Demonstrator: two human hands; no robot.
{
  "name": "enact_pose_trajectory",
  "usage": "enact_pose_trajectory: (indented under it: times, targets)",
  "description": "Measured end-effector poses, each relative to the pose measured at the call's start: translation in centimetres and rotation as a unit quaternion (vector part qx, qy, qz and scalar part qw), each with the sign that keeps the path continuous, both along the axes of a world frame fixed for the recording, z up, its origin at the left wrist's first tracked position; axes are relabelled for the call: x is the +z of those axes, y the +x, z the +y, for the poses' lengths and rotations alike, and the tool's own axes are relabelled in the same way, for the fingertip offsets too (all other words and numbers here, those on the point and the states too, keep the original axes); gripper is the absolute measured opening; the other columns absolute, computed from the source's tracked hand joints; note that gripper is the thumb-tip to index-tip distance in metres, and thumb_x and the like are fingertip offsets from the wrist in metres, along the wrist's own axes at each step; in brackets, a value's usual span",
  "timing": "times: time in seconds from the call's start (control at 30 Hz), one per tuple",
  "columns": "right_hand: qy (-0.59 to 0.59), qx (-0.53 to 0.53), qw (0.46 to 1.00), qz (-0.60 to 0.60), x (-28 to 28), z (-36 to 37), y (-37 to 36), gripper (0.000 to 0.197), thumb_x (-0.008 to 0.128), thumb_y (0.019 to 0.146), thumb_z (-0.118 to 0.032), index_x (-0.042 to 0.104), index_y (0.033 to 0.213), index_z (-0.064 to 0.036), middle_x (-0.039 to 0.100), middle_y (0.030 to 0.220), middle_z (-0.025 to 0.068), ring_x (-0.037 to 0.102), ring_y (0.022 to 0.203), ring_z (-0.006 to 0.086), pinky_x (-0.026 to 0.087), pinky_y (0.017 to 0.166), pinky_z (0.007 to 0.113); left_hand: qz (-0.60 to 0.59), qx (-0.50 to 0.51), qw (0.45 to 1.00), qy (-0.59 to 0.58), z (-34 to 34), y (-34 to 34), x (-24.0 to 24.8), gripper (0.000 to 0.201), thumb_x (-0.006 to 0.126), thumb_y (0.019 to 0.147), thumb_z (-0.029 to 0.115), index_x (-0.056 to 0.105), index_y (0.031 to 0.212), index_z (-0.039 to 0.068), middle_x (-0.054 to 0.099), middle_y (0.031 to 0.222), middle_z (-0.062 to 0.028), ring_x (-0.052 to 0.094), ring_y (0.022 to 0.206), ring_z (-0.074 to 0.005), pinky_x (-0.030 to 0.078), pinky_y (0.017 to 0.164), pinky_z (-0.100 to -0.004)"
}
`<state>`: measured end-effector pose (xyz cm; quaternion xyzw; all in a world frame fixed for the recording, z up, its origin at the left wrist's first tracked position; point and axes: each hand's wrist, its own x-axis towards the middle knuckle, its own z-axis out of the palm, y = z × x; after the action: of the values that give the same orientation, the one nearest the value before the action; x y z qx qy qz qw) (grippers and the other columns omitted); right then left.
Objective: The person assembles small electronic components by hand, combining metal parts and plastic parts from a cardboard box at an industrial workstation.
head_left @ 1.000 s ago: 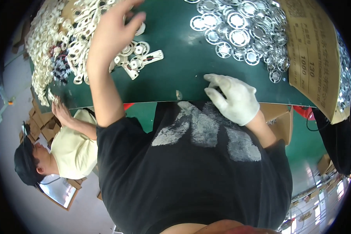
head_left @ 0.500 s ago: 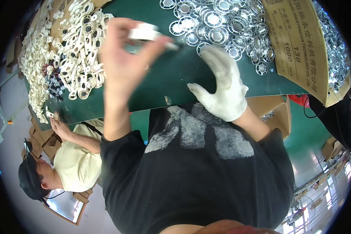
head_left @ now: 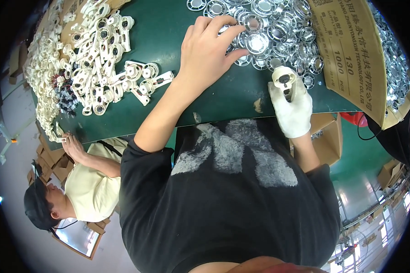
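At the far left a co-worker in a pale shirt sits at the corner of the green table, next to the big heap of white plastic parts. Your bare left hand reaches across to the pile of shiny metal discs — its fingers are spread, with the tips resting on one disc, not pinching yet as far as you can see. Your gloved right hand is closed around a white plastic part, round end up, long side pointing back at you. The discs lie just above that part, so your left hand is nearer. The cardboard sheet hides some discs — and your palm covers others.
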<state>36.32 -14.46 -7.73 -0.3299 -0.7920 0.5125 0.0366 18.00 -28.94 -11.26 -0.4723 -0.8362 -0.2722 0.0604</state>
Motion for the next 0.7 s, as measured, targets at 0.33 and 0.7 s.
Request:
enact_pose_trajectory:
  times: [0.33, 0.7]
  targets:
    - [-0.022, 0.084, 0.984, -0.152, 2.9, 0.5, -2.4, 0.037, 0.07, 0.093, -0.03, 0.07, 0.121, -0.0063, 0.072, 0.079, 0.0067, 0.069, 0.07, 0.0136, 0.055, 0.073, 0.029, -0.088, -0.011, 0.985, 0.148, -2.3, -0.5, 0.4, 0.05, 0.092, 0.069, 0.017, 0.067, 0.112, 0.009, 0.071, 0.111, -0.0054, 0.065, 0.088, -0.0194, 0.05, 0.076, -0.0316]
    - [0.124, 0.24, 0.952, -0.145, 2.6, -1.2, -4.8, 0.028, 0.066, 0.092, -0.034, 0.069, 0.104, -0.009, 0.072, 0.081, 0.0188, 0.073, 0.08, 0.0403, 0.059, 0.073, 0.05, -0.225, -0.093, 0.957, 0.158, -3.5, 4.1, 1.1, 0.054, 0.068, 0.08, 0.0, 0.063, 0.133, 0.001, 0.064, 0.132, -0.0186, 0.066, 0.117, -0.0346, 0.054, 0.099, -0.0396]
